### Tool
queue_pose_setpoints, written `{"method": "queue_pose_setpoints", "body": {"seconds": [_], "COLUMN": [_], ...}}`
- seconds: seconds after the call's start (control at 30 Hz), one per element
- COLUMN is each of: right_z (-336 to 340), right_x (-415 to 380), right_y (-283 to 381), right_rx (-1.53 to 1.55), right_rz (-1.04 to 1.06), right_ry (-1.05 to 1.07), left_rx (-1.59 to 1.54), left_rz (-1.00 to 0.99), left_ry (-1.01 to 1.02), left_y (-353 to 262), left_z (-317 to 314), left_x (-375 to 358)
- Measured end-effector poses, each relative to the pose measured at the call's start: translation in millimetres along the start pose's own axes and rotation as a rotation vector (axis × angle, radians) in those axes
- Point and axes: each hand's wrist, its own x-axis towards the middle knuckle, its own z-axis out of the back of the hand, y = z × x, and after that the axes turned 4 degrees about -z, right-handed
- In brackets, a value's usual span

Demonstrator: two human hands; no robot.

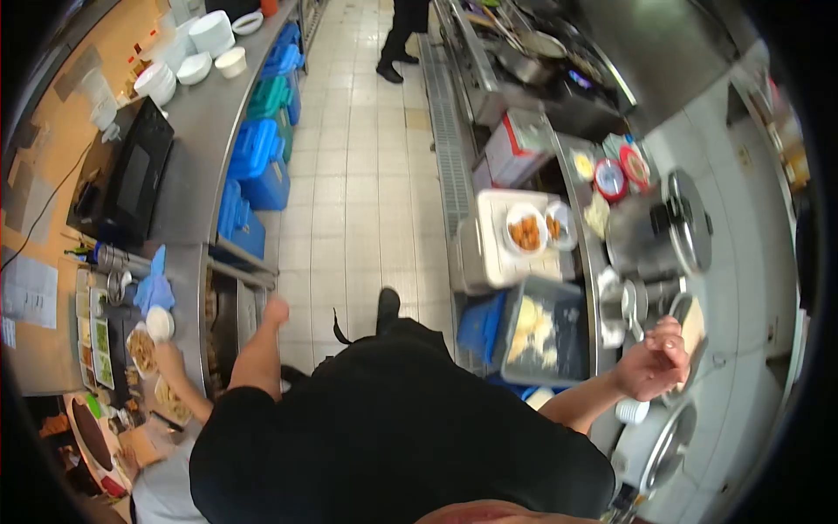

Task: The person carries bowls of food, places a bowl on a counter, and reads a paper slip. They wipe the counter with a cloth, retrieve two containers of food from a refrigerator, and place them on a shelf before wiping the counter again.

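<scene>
My right hand is raised over the right-hand counter with its fingers curled in; what they hold, if anything, I cannot make out. Just beyond it are a metal ladle and a round pan; white cups stand below the wrist. My left hand hangs beside the left counter over the floor, foreshortened, its fingers hidden from view. Right of my body, a grey tub holds pale yellow pieces. Beyond it, a bowl of orange food sits on a white lid.
A co-worker's arm reaches to plates of food at lower left. Blue bins line the left counter. Another person's legs stand up the aisle. A large pot and stove are on the right.
</scene>
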Motion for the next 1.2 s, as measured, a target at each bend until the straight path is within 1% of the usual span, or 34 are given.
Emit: {"method": "queue_pose_setpoints", "body": {"seconds": [0.03,0.07,0.1,0.13,0.17,0.2,0.23,0.27,0.3,0.33,0.37,0.4,0.43,0.47,0.53,0.63,0.7,0.73,0.77,0.87,0.9,0.97,1.0,1.03,1.07,1.1,1.13,1.2], "right_z": [-30,-66,-108,-147,-182,-238,-282,-337,-389,-440,-489,-536,-580,-624,-706,-804,-861,-894,-930,-1029,-1068,-1149,-1190,-1231,-1263,-1305,-1339,-1413], "right_x": [21,43,66,84,97,123,145,160,168,175,180,183,182,178,169,157,164,165,161,193,204,224,238,248,265,272,284,293], "right_y": [-33,-66,-98,-132,-171,-192,-210,-231,-258,-279,-298,-314,-329,-346,-379,-410,-431,-439,-455,-473,-481,-496,-501,-507,-506,-515,-518,-534], "right_rx": [0.07,0.107,0.192,0.161,0.254,0.334,0.251,0.277,0.272,0.301,0.33,0.363,0.396,0.396,0.389,0.41,0.358,0.348,0.348,0.246,0.229,0.218,0.172,0.111,0.03,0.02,-0.045,-0.045], "right_rz": [0.001,0.02,-0.005,-0.035,-0.133,-0.181,-0.348,-0.344,-0.283,-0.221,-0.157,-0.14,-0.127,-0.064,0.042,-0.275,-0.185,-0.139,-0.05,0.029,0.065,0.15,0.169,0.171,0.182,0.196,0.184,0.171], "right_ry": [-0.003,0.002,0.002,0.098,0.247,0.391,0.625,0.756,0.862,0.924,0.985,1.007,1.028,1.011,0.975,1.204,1.223,1.237,1.164,1.146,1.139,1.096,1.131,1.146,1.184,1.184,1.242,1.248], "left_rx": [-0.023,-0.014,-0.059,-0.105,-0.202,-0.302,-0.284,-0.265,-0.287,-0.309,-0.516,-0.721,-0.51,-0.295,-0.365,-0.505,-0.237,-0.298,-0.358,-0.807,-0.934,-0.774,-0.681,-0.507,-0.651,-0.797,-0.945,-0.842], "left_rz": [0.129,0.092,0.078,0.063,0.189,0.314,0.323,0.335,0.346,0.358,0.403,0.455,0.315,0.176,0.109,0.009,0.171,0.186,0.206,0.032,0.179,0.444,0.549,0.545,0.644,0.741,0.837,0.796], "left_ry": [0.018,0.26,0.261,0.262,0.285,0.307,0.244,0.176,0.187,0.2,0.187,0.168,0.224,0.252,0.307,0.377,0.123,0.149,0.171,-0.424,-0.175,0.106,0.266,0.299,0.315,0.332,0.347,0.284], "left_y": [7,14,23,35,46,56,68,75,76,78,85,90,91,86,118,148,172,194,210,242,241,226,216,204,192,175,158,126], "left_z": [2,27,37,40,35,24,-4,-17,-8,2,-21,-23,-16,10,40,65,104,119,129,75,73,110,139,151,165,180,196,202], "left_x": [0,-4,1,5,12,21,28,41,47,51,65,77,86,92,126,175,200,215,227,247,258,264,265,264,264,259,258,272]}}
